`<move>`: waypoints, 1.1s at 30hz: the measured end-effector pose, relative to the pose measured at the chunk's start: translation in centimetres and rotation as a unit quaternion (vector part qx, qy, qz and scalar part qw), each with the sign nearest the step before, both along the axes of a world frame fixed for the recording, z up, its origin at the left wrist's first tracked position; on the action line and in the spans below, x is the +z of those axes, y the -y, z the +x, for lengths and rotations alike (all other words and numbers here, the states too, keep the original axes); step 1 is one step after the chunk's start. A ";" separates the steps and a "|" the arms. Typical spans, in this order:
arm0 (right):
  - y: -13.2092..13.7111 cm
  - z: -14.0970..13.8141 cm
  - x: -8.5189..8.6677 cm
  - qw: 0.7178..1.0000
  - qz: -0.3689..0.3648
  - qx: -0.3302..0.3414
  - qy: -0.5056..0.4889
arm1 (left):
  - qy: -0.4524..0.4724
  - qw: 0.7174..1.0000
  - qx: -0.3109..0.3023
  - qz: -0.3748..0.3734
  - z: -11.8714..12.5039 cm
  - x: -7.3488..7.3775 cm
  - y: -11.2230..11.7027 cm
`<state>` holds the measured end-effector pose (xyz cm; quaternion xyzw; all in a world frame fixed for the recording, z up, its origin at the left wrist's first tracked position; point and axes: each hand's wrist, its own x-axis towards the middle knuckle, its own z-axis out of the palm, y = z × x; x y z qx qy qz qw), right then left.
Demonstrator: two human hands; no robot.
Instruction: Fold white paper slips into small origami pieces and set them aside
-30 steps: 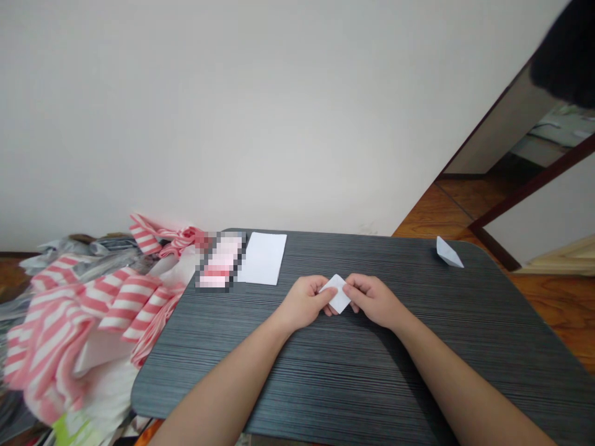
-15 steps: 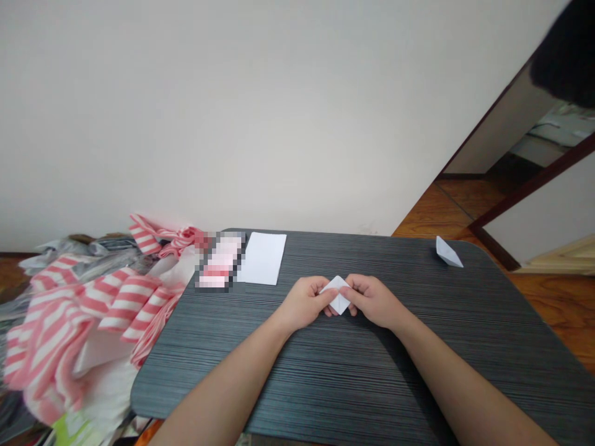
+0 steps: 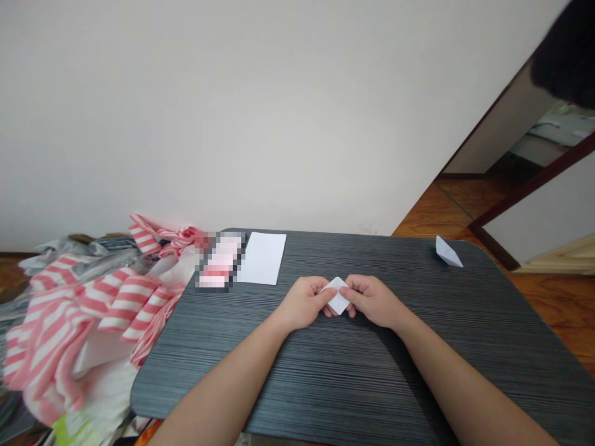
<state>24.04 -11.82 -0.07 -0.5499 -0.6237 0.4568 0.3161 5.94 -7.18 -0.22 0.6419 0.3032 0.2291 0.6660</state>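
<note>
A small piece of folded white paper (image 3: 341,303), diamond-shaped with a crease down its middle, is held between my two hands over the dark table. My left hand (image 3: 304,302) pinches its left side, thumb on top and fingers curled beneath. On the right side my right hand (image 3: 372,300) grips it the same way, with the thumb lying on the face of the paper. The fingers partly cover both side corners.
The dark wood-grain table (image 3: 334,384) stands against a pale wall. White paper sheets (image 3: 264,259) lie at its back left, beside a pixelated pinkish item (image 3: 220,260). A folded paper boat (image 3: 449,252) sits at the back right. Striped red-and-white cloth (image 3: 60,334) is heaped left of the table.
</note>
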 end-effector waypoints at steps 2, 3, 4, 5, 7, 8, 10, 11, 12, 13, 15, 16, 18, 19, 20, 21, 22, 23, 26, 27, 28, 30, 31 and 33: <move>0.0 0.1 -0.2 1.000 -0.006 -0.001 -0.008 | 0.003 1.000 0.002 -0.002 0.0 -0.2 0.0; -0.1 0.2 -0.2 1.000 -0.009 -0.004 -0.011 | 0.004 1.000 0.006 -0.004 0.0 -0.3 -0.1; -0.1 0.2 -0.3 1.000 -0.012 -0.006 -0.013 | 0.005 1.000 0.010 -0.005 0.0 -0.4 -0.1; 0.0 0.3 -0.3 1.000 -0.015 -0.009 -0.014 | 0.005 1.000 0.014 -0.006 0.0 -0.5 -0.1; 0.0 0.4 -0.1 1.000 -0.018 -0.012 -0.012 | 0.008 1.000 0.018 -0.007 0.0 -0.7 -0.2; 0.0 0.4 -0.1 1.000 -0.018 -0.013 -0.009 | 0.009 1.000 0.018 -0.008 0.0 -0.8 -0.2; 0.0 0.4 0.1 1.000 -0.019 -0.014 -0.006 | 0.014 1.000 0.020 -0.017 0.1 -0.8 -0.3; 0.1 0.4 0.1 1.000 -0.021 -0.016 -0.006 | 0.018 0.999 0.021 -0.025 0.1 -0.8 -0.3; 0.1 0.5 0.0 1.000 -0.022 -0.021 -0.007 | 0.023 0.999 0.022 -0.035 0.1 -0.8 -0.3; 0.0 0.5 0.0 0.999 -0.023 -0.027 -0.010 | 0.030 0.998 0.022 -0.046 0.1 -0.8 -0.3; 0.0 0.6 -0.3 0.999 -0.024 -0.036 -0.018 | 0.043 0.997 0.022 -0.066 0.2 -0.8 -0.4; 0.0 0.7 -0.4 0.999 -0.025 -0.040 -0.023 | 0.048 0.996 0.021 -0.073 0.2 -0.8 -0.4; 0.0 0.8 -0.7 0.998 -0.030 -0.044 -0.031 | 0.052 0.995 0.023 -0.082 0.2 -0.8 -0.4; -0.1 0.8 -0.8 0.998 -0.032 -0.045 -0.034 | 0.054 0.995 0.025 -0.083 0.2 -0.8 -0.5; -0.1 0.9 -0.8 0.998 -0.032 -0.048 -0.034 | 0.056 0.994 0.029 -0.084 0.2 -0.9 -0.5; -0.1 0.9 -0.8 0.998 -0.028 -0.050 -0.032 | 0.059 0.994 0.033 -0.084 0.2 -0.9 -0.5; -0.1 0.9 -0.8 0.998 -0.022 -0.051 -0.027 | 0.060 0.994 0.039 -0.083 0.2 -0.9 -0.5; -0.1 1.0 -0.7 0.998 -0.015 -0.052 -0.022 | 0.061 0.994 0.042 -0.082 0.1 -0.9 -0.5; -0.1 1.0 -0.4 0.999 0.004 -0.049 -0.007 | 0.063 0.994 0.046 -0.082 0.1 -0.9 -0.6; -0.1 1.0 -0.3 0.999 0.008 -0.048 -0.004 | 0.064 0.994 0.045 -0.082 0.1 -0.9 -0.6; 0.0 1.0 -0.2 0.999 0.011 -0.046 -0.002 | 0.066 0.994 0.045 -0.081 0.1 -0.9 -0.6; 0.0 0.9 -0.1 0.999 0.015 -0.045 0.000 | 0.071 0.993 0.049 -0.077 0.1 -1.0 -0.6; 0.0 0.9 0.0 0.999 0.016 -0.045 0.000 | 0.073 0.993 0.051 -0.077 0.1 -1.0 -0.6; 0.0 0.9 0.0 0.999 0.017 -0.047 0.000 | 0.076 0.992 0.052 -0.082 0.1 -1.0 -0.5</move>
